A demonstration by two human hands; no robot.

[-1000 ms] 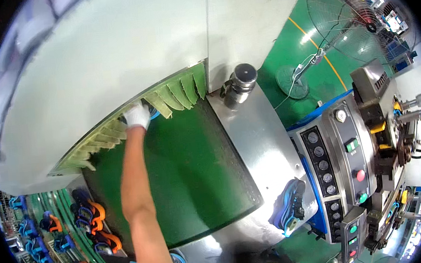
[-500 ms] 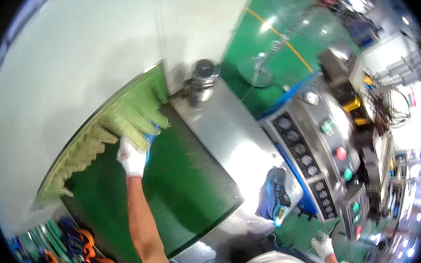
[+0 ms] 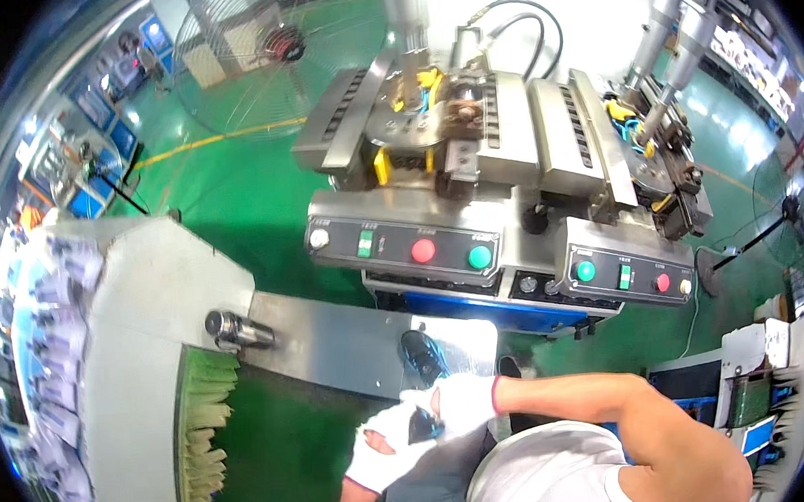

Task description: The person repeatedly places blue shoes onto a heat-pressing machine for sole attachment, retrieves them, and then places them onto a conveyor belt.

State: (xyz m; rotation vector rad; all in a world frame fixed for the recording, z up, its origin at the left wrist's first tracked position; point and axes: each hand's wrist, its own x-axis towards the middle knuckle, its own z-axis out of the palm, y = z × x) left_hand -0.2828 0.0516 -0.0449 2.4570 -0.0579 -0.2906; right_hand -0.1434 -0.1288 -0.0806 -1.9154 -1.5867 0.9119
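My left hand and my right hand, both in white gloves, meet in front of my body. Between them is a dark shoe with some blue on it, mostly covered by the gloves. The fingers of both hands are closed around it. Just beyond them, a second black and blue shoe rests on the metal ledge.
A steel flask lies toward the ledge's left end. Left of my hands runs a green conveyor belt beside a pale strip curtain. Ahead stands a two-station press with button panels. A large fan is behind.
The view has swung right, toward the press. My left hand has left the strip curtain, where it held a blue item. My right hand has come in from the side to join it.
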